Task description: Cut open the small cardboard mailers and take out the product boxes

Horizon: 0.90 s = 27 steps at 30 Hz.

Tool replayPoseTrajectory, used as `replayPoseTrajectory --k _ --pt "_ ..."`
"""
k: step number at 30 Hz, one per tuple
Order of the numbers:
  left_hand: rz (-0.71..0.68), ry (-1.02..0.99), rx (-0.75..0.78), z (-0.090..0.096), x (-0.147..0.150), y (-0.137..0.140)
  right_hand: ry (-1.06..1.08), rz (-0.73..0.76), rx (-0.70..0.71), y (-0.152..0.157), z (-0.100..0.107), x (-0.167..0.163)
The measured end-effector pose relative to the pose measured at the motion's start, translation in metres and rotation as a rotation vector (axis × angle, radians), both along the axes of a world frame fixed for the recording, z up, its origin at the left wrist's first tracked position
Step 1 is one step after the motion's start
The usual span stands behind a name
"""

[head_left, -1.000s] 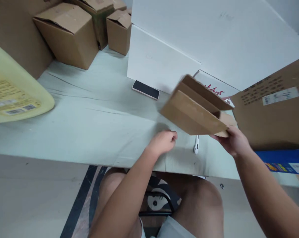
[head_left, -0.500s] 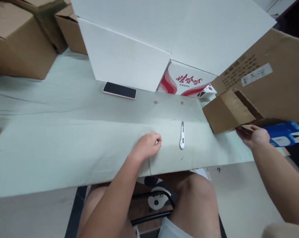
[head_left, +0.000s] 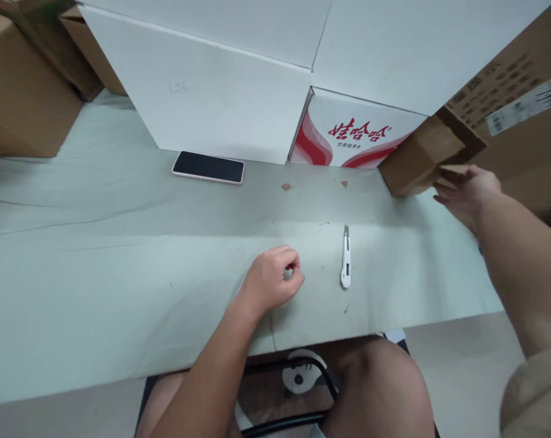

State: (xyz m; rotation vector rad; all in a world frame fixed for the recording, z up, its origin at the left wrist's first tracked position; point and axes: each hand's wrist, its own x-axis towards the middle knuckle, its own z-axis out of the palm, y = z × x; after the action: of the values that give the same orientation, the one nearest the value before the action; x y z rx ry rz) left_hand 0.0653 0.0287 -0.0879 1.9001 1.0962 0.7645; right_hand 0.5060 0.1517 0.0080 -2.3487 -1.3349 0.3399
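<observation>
On the right, a small open brown cardboard box (head_left: 414,161) stands against a white carton with red print (head_left: 348,137). My right hand (head_left: 469,188) reaches to its near end, with the fingers about a raised flap; part of the grip is hidden. My left hand (head_left: 275,277) rests on the covered table, its fingers curled into a loose ring with nothing inside. A white utility knife (head_left: 346,261) lies to the right of that hand, blade tip pointing away from me and a little blade showing.
A dark-screened phone (head_left: 209,167) lies before the tall white panels (head_left: 211,91). Brown cardboard boxes (head_left: 24,91) stand at the far left. A large printed carton (head_left: 526,152) rises behind my right hand. Small brown scraps (head_left: 287,187) dot the pale tablecloth (head_left: 97,292).
The small cardboard box has moved back against the red-printed carton, with my right hand at its flap, covering the small white box there. My left hand stays put; the view has shifted.
</observation>
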Motion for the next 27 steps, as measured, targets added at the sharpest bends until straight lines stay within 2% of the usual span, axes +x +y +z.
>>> replayPoseTrajectory --k 3,5,10,13,16,20,23,27 --pt "0.013 0.001 0.001 0.001 -0.001 -0.001 0.218 0.066 -0.099 0.006 -0.012 -0.018" --pt "0.025 -0.011 -0.004 0.001 -0.003 -0.001 0.256 0.087 -0.155 0.004 -0.031 -0.034" --pt "0.03 -0.059 -0.026 0.004 -0.01 -0.007 0.114 0.236 -0.245 -0.03 -0.089 -0.082" --pt "0.051 -0.1 -0.04 0.009 -0.02 -0.013 -0.056 0.328 -0.255 -0.056 -0.109 -0.104" --pt "0.086 -0.163 -0.053 0.017 -0.034 -0.021 -0.191 0.357 -0.276 -0.066 -0.103 -0.118" --pt "0.139 -0.267 -0.047 0.027 -0.059 -0.03 -0.357 0.328 -0.279 -0.051 -0.07 -0.156" --pt "0.212 -0.366 -0.069 0.032 -0.082 -0.035 -0.452 0.363 -0.172 -0.033 -0.053 -0.22" --pt "0.377 -0.533 -0.137 0.035 -0.114 -0.041 -0.449 0.631 -0.067 -0.006 -0.056 -0.347"
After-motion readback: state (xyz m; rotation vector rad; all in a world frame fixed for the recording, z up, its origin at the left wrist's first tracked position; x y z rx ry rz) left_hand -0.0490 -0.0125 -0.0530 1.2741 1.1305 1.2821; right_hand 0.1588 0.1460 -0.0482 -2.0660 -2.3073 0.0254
